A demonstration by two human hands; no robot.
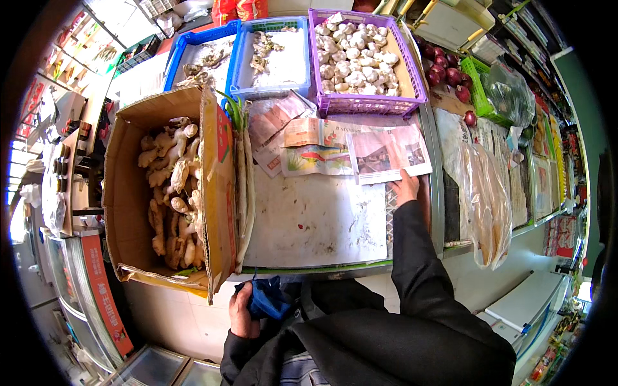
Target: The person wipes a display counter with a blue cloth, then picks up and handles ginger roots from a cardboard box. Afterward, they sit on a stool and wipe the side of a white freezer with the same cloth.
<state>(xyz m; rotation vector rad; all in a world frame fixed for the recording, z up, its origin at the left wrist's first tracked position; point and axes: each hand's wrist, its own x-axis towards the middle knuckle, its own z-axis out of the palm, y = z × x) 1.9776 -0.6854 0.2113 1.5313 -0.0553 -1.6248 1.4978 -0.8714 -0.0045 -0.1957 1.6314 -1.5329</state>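
My left hand (244, 312) grips a dark blue cloth (268, 298) below the stand's front edge. On the sheets of newspaper (386, 149) spread over the stand, my right hand (405, 187) touches the lower edge of the rightmost sheet; its fingertips are partly hidden, so its hold is unclear. Nearer me lies a stained white board (314, 217). To the left stands an open cardboard box (219, 193) of ginger roots (181, 178), with long scallions (245, 183) along its right side. Behind the newspaper is a purple plastic crate (372, 103) of garlic bulbs (355, 53).
Two blue crates (270, 90) (176, 60) with some ginger pieces stand at the back left. Red onions (454, 76), a green basket (478, 91) and a clear plastic bag of long brown produce (487, 202) lie to the right, beyond a metal divider (432, 144).
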